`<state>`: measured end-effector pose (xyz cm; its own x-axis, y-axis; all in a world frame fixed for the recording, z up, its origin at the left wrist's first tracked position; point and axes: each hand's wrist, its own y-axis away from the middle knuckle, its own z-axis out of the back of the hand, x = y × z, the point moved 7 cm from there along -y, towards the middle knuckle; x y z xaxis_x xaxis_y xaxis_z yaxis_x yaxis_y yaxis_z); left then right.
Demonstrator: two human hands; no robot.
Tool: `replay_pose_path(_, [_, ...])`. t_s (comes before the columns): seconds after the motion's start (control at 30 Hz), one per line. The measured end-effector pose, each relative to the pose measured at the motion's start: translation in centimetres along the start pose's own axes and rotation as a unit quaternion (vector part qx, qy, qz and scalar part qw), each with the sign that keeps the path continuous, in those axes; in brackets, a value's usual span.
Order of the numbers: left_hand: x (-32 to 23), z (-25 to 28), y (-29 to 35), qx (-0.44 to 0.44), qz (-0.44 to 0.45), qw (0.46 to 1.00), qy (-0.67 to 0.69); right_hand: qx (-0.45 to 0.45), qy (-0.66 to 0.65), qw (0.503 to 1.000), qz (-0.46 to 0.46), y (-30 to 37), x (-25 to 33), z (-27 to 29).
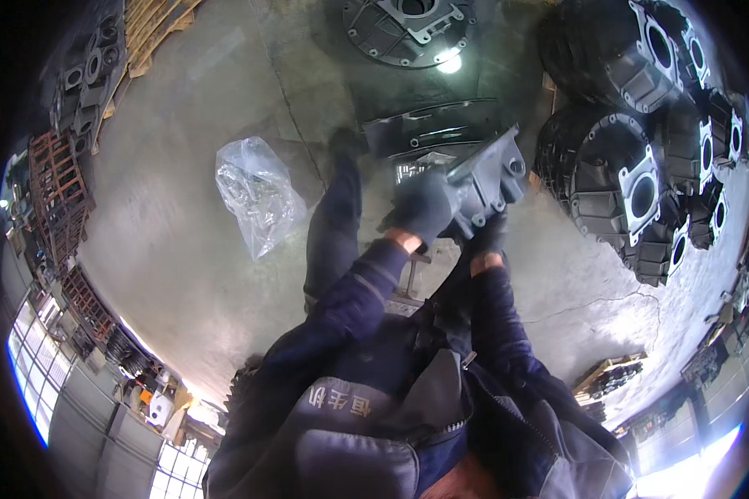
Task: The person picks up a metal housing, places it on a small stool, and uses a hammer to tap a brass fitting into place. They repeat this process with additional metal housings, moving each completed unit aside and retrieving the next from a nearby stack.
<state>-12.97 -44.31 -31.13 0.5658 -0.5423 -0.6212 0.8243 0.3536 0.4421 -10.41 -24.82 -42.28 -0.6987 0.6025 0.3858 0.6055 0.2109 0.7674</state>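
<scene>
In the head view, from where I stand, a clear bag [260,198] sits crumpled on the floor [191,266], to the left of the person's leg; I can't tell through the glare what it holds. Two rusty racks [59,179] line the far left, contents too small to make out. A pallet [147,37] at the upper left has grey parts [94,65] beside it; another at the lower right carries dark pieces.

Both hands wear dark gloves. The left hand [429,204] is closed on the near left side of a grey casting [493,181], and the right hand [487,235] holds its underside, fingers partly hidden. The casting hangs tilted between them, off the floor, in front of the chest.

I count one casting held, one bag, one round housing [412,33] at the top, and one dark curved piece [433,129] below that. At the right stand several housings [599,179], at least seven pale flanges showing.
</scene>
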Motion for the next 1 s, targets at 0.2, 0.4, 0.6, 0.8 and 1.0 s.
replay_pose_path(0.2, [0.6, -1.2, 0.2, 0.034, -0.104, 0.994, 0.004, 0.014, 0.834, 0.497, 0.240, 1.1, -2.2, 0.4])
replay_pose_path(0.4, [4.7, -1.9, -6.1, 0.008, -0.144, 0.987, -0.076, 0.011, 0.877, 0.426, 0.221, -6.0, -6.1, -0.3])
replay_pose_path(0.6, [9.2, -3.2, -13.2, -0.016, -0.183, 0.979, -0.091, 0.064, 0.650, 0.696, 0.300, -16.2, -9.8, 0.5])
replay_pose_path(0.8, [12.1, -5.6, -17.0, -0.034, -0.237, 0.958, -0.157, 0.071, 0.671, 0.689, 0.264, -19.6, -11.4, 1.0])
replay_pose_path(1.0, [12.5, -5.3, -17.8, -0.099, -0.318, 0.918, -0.216, 0.149, 0.434, 0.867, 0.194, -21.0, -12.7, 3.4])
